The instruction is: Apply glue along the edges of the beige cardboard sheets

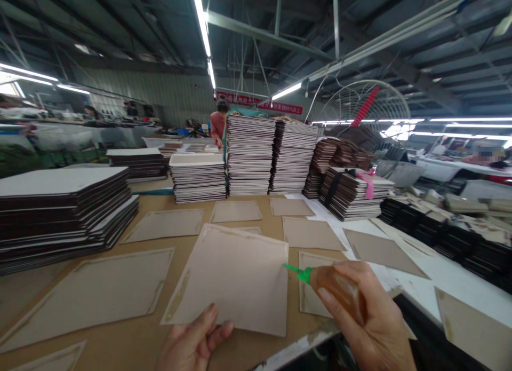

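My left hand [194,343] grips the near edge of a tan cardboard sheet [234,277] and holds it tilted above the table. My right hand [366,320] is wrapped around a small amber glue bottle [338,290]. Its green nozzle [296,271] points left and touches the sheet's right edge. A glossy glue line runs along the sheet's left and top edges.
Several tan sheets [96,293] with glue borders lie spread over the brown table [132,347]. Tall stacks of dark-edged boards [250,155] stand at the back and left [60,213]. Black pieces [476,248] sit on the white surface at right. A person [218,126] stands far behind the stacks.
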{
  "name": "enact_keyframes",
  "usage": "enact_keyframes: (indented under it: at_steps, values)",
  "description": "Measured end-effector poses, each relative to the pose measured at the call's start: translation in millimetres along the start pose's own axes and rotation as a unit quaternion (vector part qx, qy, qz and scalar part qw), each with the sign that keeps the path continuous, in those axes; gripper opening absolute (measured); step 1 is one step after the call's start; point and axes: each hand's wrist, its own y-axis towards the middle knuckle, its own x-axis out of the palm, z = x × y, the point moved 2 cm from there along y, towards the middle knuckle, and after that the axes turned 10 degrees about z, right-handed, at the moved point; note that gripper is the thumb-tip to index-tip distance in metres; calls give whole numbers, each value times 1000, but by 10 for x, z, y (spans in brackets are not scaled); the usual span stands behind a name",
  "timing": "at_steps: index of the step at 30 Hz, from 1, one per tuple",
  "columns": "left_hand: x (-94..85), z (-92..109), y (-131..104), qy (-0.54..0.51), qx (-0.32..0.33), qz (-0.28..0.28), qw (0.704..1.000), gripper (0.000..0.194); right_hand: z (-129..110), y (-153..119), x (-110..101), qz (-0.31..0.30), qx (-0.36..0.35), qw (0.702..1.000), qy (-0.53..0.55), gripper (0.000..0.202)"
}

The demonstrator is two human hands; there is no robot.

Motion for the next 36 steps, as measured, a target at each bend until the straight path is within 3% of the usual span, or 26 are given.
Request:
enact_keyframes:
  at_steps: [3, 7, 13, 18, 27, 31, 33, 36]
  values:
    - [16, 7, 4, -4, 0, -18, 1000, 11, 9, 15, -4, 22, 7, 1000, -3, 26]
    - [27, 19, 21, -18, 1, -35, 999, 12, 50, -20, 6, -8, 19, 1000, 8, 25]
    - [15, 20, 40, -8, -2, -53, 999, 10, 95, -158, -51, 47, 67, 995, 48, 29]
    - [42, 31, 33, -7, -1, -51, 999, 11, 81, -203, -75, 80, 65, 993, 58, 28]
    - [59, 48, 46, -3, -7, -69, 998, 11, 17, -352, -130, -20, 4, 999, 41, 25]
    - [61, 48, 52, -11, -6, -63, 998, 12, -50, -372, -154, -101, -28, 994, 36, 24]
    - [61, 48, 56, -11, -2, -68, 998, 10, -72, -369, -167, -107, -33, 993, 31, 24]
    - [62, 45, 68, -10, -2, -76, 997, 11, -74, -359, -178, -65, -25, 997, 37, 25]
